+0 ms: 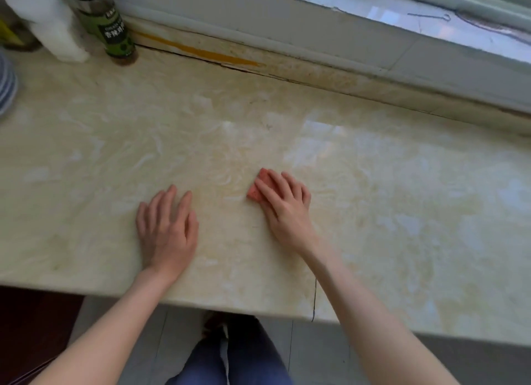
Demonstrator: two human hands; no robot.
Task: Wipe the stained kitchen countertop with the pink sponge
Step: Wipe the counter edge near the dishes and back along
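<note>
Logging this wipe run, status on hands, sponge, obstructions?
Left hand flat on countertop, empty. Right hand pressing pink sponge down mid-counter. Bottles far back left, clear of path.

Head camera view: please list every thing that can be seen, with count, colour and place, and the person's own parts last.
countertop: one, cream marbled, fills the middle
sponge: one, pink, under the right hand's fingers
bottle: one, dark with green label, far left corner
white container: one, left of the bottle
plates: stack, pale, left edge
window sill: one, grey, top right
left hand: flat on the countertop, empty
right hand: pressing the sponge
</note>
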